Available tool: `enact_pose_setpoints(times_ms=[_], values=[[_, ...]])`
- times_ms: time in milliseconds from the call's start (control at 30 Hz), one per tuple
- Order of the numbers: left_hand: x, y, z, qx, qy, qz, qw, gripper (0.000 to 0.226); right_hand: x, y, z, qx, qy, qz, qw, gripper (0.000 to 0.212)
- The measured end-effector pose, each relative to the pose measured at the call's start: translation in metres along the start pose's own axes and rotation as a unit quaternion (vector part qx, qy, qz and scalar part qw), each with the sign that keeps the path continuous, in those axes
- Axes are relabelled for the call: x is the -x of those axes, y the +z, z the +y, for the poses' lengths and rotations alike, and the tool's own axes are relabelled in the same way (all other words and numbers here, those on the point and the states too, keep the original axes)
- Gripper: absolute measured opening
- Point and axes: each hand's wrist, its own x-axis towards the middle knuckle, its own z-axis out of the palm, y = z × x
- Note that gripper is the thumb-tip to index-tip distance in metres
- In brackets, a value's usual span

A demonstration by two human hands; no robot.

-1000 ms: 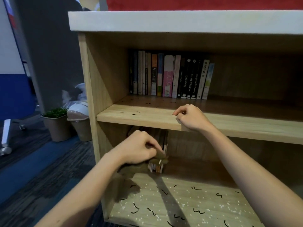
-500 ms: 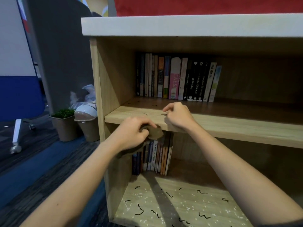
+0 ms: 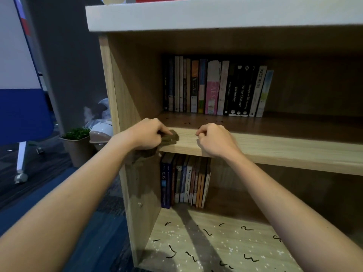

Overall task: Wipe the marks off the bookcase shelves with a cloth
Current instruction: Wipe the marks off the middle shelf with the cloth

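Head camera, one view, looking forward and down into a bookcase (image 3: 129, 95).

1. Bookcase: light wood, white top board (image 3: 216, 14), two open levels in view.
2. Middle shelf (image 3: 284, 152): pale front edge, darker further in. A few small black marks (image 3: 186, 123) lie on its surface, behind the hands.
3. Cloth (image 3: 170, 137): dull brown-green, bunched. It sits on the front left corner of the middle shelf, just beside the side wall; a fold hangs below the shelf edge under the wrist.
4. Left hand (image 3: 145, 134): fingers curled close together round the cloth, forefinger stretched over the top of it, pressing it onto the shelf.
5. Right hand (image 3: 214, 140): rests on the front of the middle shelf, near the cloth but apart from it. Fingers are tucked under in a loose fist with nothing visible in them; whether the thumb hooks below the edge cannot be told.
6. Upper books (image 3: 213, 87): one upright row at the back of the middle shelf, the last few on the right leaning slightly.
7. Lower books (image 3: 184, 181): a shorter upright row at the back left of the bottom shelf (image 3: 161, 250).
8. Bottom shelf surface: many black squiggles (image 3: 250, 258) and scattered white specks.
9. Left of the bookcase, on the floor: a potted plant (image 3: 77, 146) and, just beside it, a bin (image 3: 101, 132) with a rounded lid.
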Motion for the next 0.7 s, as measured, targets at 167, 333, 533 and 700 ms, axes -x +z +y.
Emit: enact_pose_setpoints(times_ms=[167,333,533,700], values=[[-0.001,0.002,0.016,0.008,0.013,-0.023,1.0,0.045,0.001,0.0,0.001,-0.004,0.001,-0.002,1.0,0.028],[-0.005,-0.01,0.007,-0.037,-0.046,-0.038,0.998,0.045,0.0,0.001,0.001,-0.002,0.002,-0.003,1.0,0.03],[-0.029,0.003,0.035,0.022,-0.018,-0.061,0.998,0.048,-0.002,0.0,0.006,-0.027,0.009,-0.008,1.0,0.029],[-0.014,-0.011,0.009,-0.011,-0.066,-0.08,0.995,0.047,-0.002,0.0,0.009,-0.038,0.008,-0.014,0.999,0.03]])
